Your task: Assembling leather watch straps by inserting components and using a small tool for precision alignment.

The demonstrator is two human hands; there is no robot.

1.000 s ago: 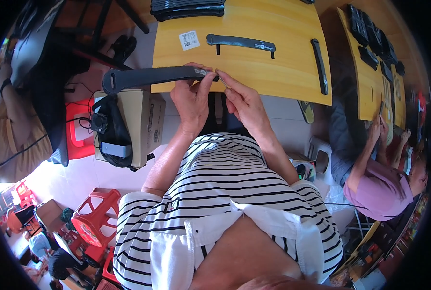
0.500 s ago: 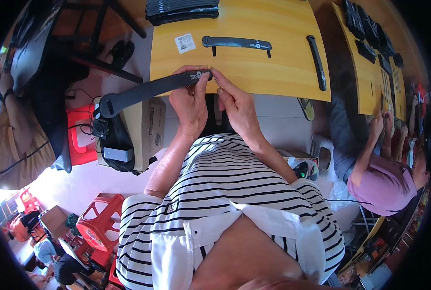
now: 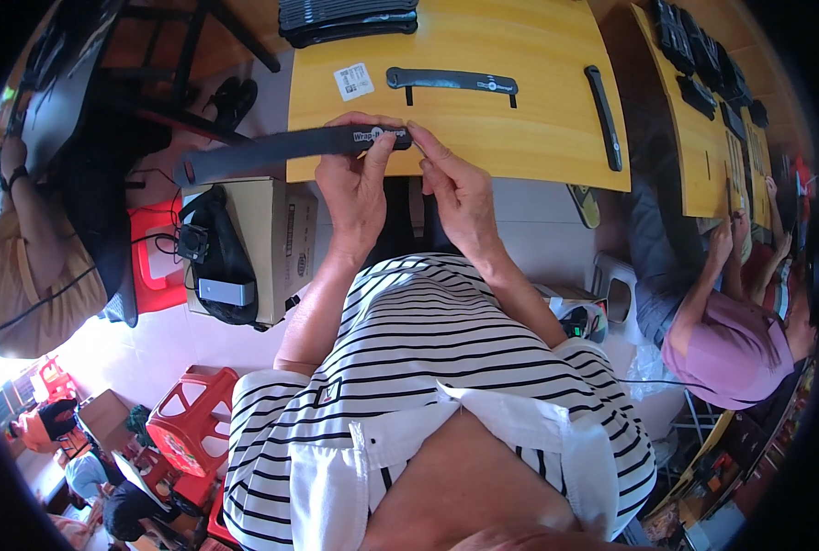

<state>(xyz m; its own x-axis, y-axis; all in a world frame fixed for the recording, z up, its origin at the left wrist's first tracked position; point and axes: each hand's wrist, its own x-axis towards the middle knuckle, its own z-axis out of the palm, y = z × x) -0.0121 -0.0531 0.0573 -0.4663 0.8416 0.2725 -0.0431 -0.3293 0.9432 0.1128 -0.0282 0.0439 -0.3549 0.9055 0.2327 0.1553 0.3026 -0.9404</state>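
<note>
A long black strap point(image 3: 271, 154) with pale printing near its right end stretches out to the left, just over the table's near edge. My left hand point(image 3: 352, 202) is closed on it, thumb on top by the printed part and fingers behind. My right hand point(image 3: 460, 188) pinches at the strap's right tip; its curled lower fingers partly hide what is there. Beyond my hands, another black strap point(image 3: 451, 81) lies crosswise on the yellow table point(image 3: 538, 138), with two short dark strips poking out beneath it. A white label point(image 3: 353, 82) rests left of that strap.
A stack of black straps point(image 3: 348, 18) sits at the table's far left, and a single strap point(image 3: 602, 119) lies along its right edge. Below left stands a cardboard box point(image 3: 267, 248) with a black bag on it. A co-worker in pink point(image 3: 731, 354) works at the right table.
The held strap's free left end has swung upward and is blurred, so the strap lies more level. More of its printing shows. Both hands have stayed nearly in place.
</note>
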